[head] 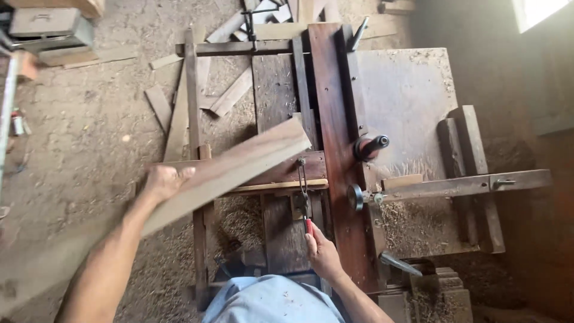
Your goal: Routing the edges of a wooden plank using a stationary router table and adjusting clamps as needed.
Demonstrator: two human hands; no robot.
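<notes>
My left hand (162,181) is wrapped over the top edge of a long plank (227,170), fingers curled on it, holding it. The plank runs at a slant from lower left, where it blurs close to the camera, up to its squared end near the middle of the frame. That end sits over the worktop (406,101), above a thin pale strip (278,187) lying crosswise.

My right hand (323,254) is closed around the red handle of a metal clamp (303,191). The clamp's bar goes straight up from my fist to the cross rail just below the plank's end. I can't tell if the clamp is tight.

Just right of the clamp runs a long reddish beam (335,137), top to bottom of the worktop. On its right side sit a dark cylindrical knob (371,145) and, lower, a small round wheel (357,197) with a wooden arm (466,184) going off to the right. Sawdust (412,215) is piled below that arm.

The broad flat board of the worktop is dusty and grey. 2 upright blocks stand at its right edge.

Left of the worktop, the dirt floor (89,131) carries scattered offcuts (230,93). A grey box (45,24) sits top left. My light blue shirt (272,302) shows at the bottom.
</notes>
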